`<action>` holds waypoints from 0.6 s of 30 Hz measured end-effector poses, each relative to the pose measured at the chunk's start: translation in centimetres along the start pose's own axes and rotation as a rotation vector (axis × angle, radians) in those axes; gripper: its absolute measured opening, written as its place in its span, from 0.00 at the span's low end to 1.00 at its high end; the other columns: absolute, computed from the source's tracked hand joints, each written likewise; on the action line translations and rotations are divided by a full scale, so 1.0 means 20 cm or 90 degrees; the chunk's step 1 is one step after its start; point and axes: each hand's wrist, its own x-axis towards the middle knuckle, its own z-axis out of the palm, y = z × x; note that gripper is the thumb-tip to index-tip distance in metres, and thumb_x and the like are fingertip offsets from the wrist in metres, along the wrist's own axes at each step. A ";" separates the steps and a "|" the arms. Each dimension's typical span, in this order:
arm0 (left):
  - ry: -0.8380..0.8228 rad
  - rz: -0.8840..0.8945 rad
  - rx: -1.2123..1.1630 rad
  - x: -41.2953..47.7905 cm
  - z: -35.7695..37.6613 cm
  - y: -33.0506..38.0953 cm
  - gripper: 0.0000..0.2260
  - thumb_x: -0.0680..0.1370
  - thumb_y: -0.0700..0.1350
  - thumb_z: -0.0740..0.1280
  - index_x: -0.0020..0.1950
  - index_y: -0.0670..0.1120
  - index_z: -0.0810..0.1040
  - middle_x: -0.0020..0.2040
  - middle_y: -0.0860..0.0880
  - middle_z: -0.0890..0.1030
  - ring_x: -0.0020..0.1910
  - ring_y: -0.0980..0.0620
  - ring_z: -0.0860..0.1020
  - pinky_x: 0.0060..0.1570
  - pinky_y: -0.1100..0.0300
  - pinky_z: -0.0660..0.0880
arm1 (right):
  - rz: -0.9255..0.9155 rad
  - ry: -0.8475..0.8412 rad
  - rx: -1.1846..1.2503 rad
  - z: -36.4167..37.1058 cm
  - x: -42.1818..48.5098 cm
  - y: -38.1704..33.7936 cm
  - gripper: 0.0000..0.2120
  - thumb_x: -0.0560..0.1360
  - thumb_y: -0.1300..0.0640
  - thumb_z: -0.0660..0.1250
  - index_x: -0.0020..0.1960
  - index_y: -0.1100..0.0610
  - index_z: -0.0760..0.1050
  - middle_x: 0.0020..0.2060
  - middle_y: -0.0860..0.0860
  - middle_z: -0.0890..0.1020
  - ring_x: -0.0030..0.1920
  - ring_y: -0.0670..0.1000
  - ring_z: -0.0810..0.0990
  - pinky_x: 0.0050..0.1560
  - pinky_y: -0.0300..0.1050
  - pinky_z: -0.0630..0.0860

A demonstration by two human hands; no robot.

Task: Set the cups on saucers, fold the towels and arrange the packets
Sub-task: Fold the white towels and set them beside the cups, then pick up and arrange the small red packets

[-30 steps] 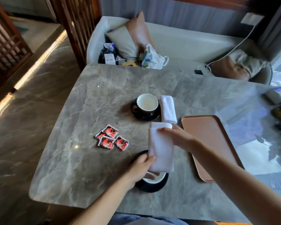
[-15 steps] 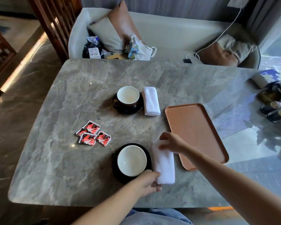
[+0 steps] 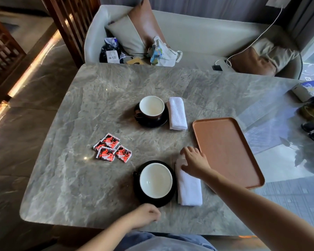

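Two white-lined dark cups stand on black saucers: the near cup (image 3: pixel 156 180) on its saucer (image 3: pixel 152 200), the far cup (image 3: pixel 151 107) on its saucer (image 3: pixel 152 123). A folded white towel (image 3: pixel 188 189) lies right of the near saucer, and my right hand (image 3: pixel 195 161) rests open on its far end. Another folded towel (image 3: pixel 177 113) lies right of the far cup. Several red packets (image 3: pixel 111 147) sit in a loose cluster left of centre. My left hand (image 3: pixel 146 214) is curled, holding nothing, at the near saucer's front rim.
An orange tray (image 3: pixel 227 151) lies empty to the right of the towels. Dark bottles and a box (image 3: pixel 310 91) crowd the table's right edge. A sofa with cushions and bags (image 3: pixel 163 53) stands behind the marble table (image 3: pixel 80 187).
The near towel, held over the cup before, now lies flat beside the saucer. My left hand let go of it and drew back to the saucer's front rim.
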 end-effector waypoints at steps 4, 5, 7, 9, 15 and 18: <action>0.096 0.004 0.060 -0.10 -0.21 -0.20 0.09 0.75 0.42 0.63 0.36 0.53 0.74 0.34 0.56 0.76 0.33 0.62 0.72 0.37 0.69 0.69 | -0.042 0.037 0.042 -0.04 0.10 -0.18 0.15 0.71 0.53 0.65 0.58 0.51 0.71 0.58 0.51 0.75 0.62 0.54 0.71 0.60 0.50 0.66; 0.123 -0.003 0.065 -0.11 -0.28 -0.23 0.09 0.74 0.42 0.63 0.36 0.53 0.74 0.35 0.54 0.77 0.34 0.59 0.73 0.38 0.66 0.69 | -0.043 0.034 0.056 -0.05 0.13 -0.24 0.13 0.72 0.53 0.65 0.57 0.51 0.72 0.58 0.50 0.76 0.61 0.54 0.72 0.60 0.50 0.66; 0.201 0.002 0.049 -0.13 -0.42 -0.27 0.09 0.75 0.40 0.64 0.37 0.52 0.74 0.36 0.52 0.77 0.36 0.55 0.74 0.38 0.64 0.69 | -0.046 0.020 0.094 -0.06 0.19 -0.38 0.11 0.72 0.53 0.64 0.54 0.50 0.75 0.54 0.49 0.79 0.57 0.52 0.76 0.56 0.47 0.69; 0.323 0.032 -0.002 -0.14 -0.56 -0.28 0.10 0.74 0.35 0.65 0.38 0.49 0.74 0.36 0.50 0.76 0.37 0.52 0.74 0.38 0.67 0.69 | -0.042 -0.011 0.139 -0.05 0.26 -0.52 0.08 0.71 0.53 0.64 0.50 0.48 0.76 0.50 0.47 0.82 0.53 0.52 0.79 0.47 0.43 0.71; 0.623 0.076 0.043 -0.07 -0.91 -0.22 0.10 0.73 0.41 0.69 0.52 0.41 0.75 0.48 0.44 0.76 0.44 0.44 0.77 0.45 0.50 0.75 | -0.026 -0.102 0.125 0.04 0.42 -0.86 0.15 0.71 0.44 0.67 0.53 0.51 0.73 0.52 0.51 0.81 0.53 0.55 0.79 0.43 0.46 0.72; 0.662 0.038 0.029 0.02 -0.99 -0.18 0.14 0.71 0.43 0.71 0.53 0.40 0.73 0.53 0.41 0.75 0.52 0.42 0.74 0.48 0.47 0.72 | -0.029 -0.076 0.079 0.11 0.44 -0.96 0.22 0.68 0.42 0.70 0.55 0.54 0.69 0.55 0.53 0.78 0.55 0.57 0.77 0.44 0.48 0.72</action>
